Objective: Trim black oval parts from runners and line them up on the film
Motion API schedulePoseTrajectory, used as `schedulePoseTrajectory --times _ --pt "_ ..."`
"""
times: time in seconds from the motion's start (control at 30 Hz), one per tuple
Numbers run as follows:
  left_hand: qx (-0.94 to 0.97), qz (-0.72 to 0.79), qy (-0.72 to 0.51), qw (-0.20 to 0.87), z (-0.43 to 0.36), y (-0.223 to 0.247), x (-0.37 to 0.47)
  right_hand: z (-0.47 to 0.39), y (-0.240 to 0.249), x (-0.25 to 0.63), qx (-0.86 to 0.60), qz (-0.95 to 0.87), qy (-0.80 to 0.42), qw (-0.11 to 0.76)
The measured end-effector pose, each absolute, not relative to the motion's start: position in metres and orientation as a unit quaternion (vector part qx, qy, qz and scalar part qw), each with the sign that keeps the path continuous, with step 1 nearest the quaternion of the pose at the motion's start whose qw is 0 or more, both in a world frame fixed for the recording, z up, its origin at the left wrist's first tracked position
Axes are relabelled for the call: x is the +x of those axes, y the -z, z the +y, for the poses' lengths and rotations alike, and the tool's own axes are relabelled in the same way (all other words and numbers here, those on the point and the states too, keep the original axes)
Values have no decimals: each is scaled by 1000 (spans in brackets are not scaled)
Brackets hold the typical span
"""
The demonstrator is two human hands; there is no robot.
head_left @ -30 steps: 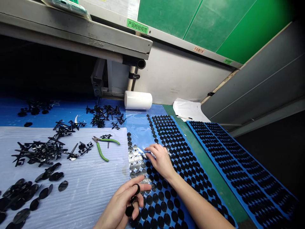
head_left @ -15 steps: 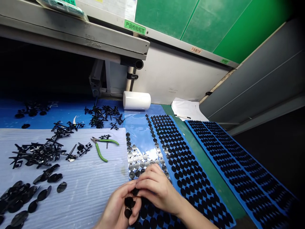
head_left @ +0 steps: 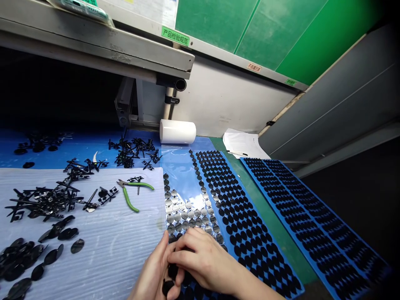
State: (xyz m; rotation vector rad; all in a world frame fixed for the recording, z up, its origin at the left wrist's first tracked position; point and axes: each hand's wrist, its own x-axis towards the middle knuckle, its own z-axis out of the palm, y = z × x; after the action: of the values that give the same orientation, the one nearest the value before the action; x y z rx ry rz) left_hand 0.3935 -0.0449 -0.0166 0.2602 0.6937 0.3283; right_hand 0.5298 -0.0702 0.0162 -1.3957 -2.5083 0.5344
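Observation:
My left hand (head_left: 158,266) is cupped at the bottom centre, with several small black discs (head_left: 168,286) held in its palm and curled fingers. Over it lies my right hand (head_left: 203,260), its bent fingertips at the discs in the left palm; what they pinch is mostly hidden. Just beyond the hands, rows of shiny round discs (head_left: 183,214) lie on a blue film sheet (head_left: 179,171). More rows of black discs (head_left: 240,221) run along the right side of the hands.
Green-handled cutters (head_left: 130,202) and piles of black sprue pieces (head_left: 46,200) lie on the white ribbed sheet (head_left: 103,237) at left, with loose black discs (head_left: 18,262). A white roll (head_left: 178,132) and papers (head_left: 243,141) stand behind. Another disc-covered blue sheet (head_left: 284,212) is at right.
My right hand has moved down and closer over the left palm, covering the disc that showed between the fingertips. My left thumb has straightened upward. The view has shifted slightly.

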Motion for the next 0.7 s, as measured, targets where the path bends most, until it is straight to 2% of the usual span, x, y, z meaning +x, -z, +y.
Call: schedulePoseTrajectory --times 0.13,0.33,0.47,0.57,0.7 --pt "151 324 -108 928 -42 15 390 -68 -20 534 -473 -859 -167 96" --pt "217 364 -109 899 -46 14 390 -68 -24 543 -489 -840 -208 109" --pt "237 376 -86 892 -46 20 392 -60 -17 553 -492 -827 -227 150" --pt "229 395 -102 884 -45 23 390 -43 -2 571 -588 -767 -162 202" --pt "270 375 -107 880 -46 23 388 -21 23 599 -672 -706 -83 207"
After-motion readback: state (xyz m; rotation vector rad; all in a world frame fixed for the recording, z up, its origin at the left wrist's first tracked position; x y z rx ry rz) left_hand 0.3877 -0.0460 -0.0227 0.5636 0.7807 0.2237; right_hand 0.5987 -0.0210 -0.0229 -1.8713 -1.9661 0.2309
